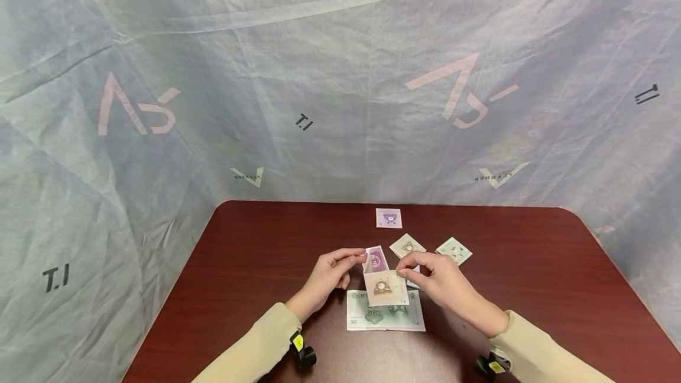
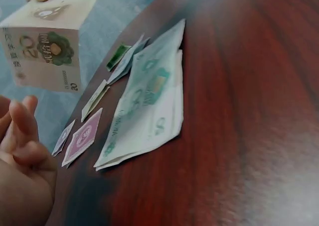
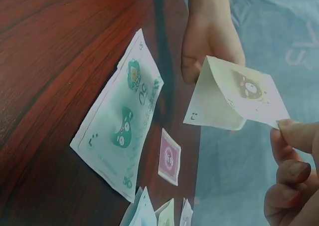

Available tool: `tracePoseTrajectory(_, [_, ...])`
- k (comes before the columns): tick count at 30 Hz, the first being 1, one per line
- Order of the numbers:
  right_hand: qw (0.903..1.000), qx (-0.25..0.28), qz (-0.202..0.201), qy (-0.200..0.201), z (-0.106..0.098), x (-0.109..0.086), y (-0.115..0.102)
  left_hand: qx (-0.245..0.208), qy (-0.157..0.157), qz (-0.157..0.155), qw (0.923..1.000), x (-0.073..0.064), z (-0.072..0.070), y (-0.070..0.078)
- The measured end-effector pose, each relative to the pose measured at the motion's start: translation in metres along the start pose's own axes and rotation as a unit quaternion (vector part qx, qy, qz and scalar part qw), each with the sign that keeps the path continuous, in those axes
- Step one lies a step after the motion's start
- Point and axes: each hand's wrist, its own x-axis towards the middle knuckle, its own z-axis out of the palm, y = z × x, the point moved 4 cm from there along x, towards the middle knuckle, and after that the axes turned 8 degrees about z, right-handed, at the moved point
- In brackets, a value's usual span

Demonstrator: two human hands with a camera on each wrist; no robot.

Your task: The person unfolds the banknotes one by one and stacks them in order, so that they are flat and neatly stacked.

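Observation:
My right hand (image 1: 441,279) pinches one corner of a folded 20 play banknote (image 1: 386,289) between thumb and index finger. Its beige bear print shows on top, and the flap with the number 20 hangs down in the left wrist view. Beside the left side of the banknote is my left hand (image 1: 326,276), its fingers loosely bent and holding nothing; in the right wrist view, the banknote partly hides the left hand (image 3: 212,36). Below the raised banknote lies a larger green 50 play banknote (image 1: 385,319), flat-topped and layered along its edge in the left wrist view.
Behind the hands, a folded purple note (image 1: 377,260) lies on the dark red table (image 1: 255,253). Farther back are a paler purple note (image 1: 389,218), a yellowish note (image 1: 407,244) and a green note (image 1: 454,250). The right hand partly covers a bluish note (image 1: 414,281). Grey cloth (image 1: 340,105) surrounds the table.

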Motion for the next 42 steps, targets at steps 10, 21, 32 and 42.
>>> tracePoseTrajectory(10, [1.0,0.004,0.0,0.001,-0.003,0.0,0.001,-0.031,-0.046,-0.006,0.9985,0.002,0.004,-0.001])
tracePoseTrajectory(21, [0.9983,0.003,0.047,0.033,-0.014,0.002,0.021,0.026,-0.004,-0.009,0.9996,-0.01,-0.018,0.0])
tracePoseTrajectory(32, [0.9962,-0.019,0.047,0.07,-0.013,-0.002,0.028,0.11,0.031,0.054,0.992,-0.024,-0.015,0.019])
tracePoseTrajectory(42, [0.9975,-0.007,0.023,0.067,-0.007,-0.006,0.033,0.122,0.079,0.053,0.988,-0.029,-0.01,0.028])
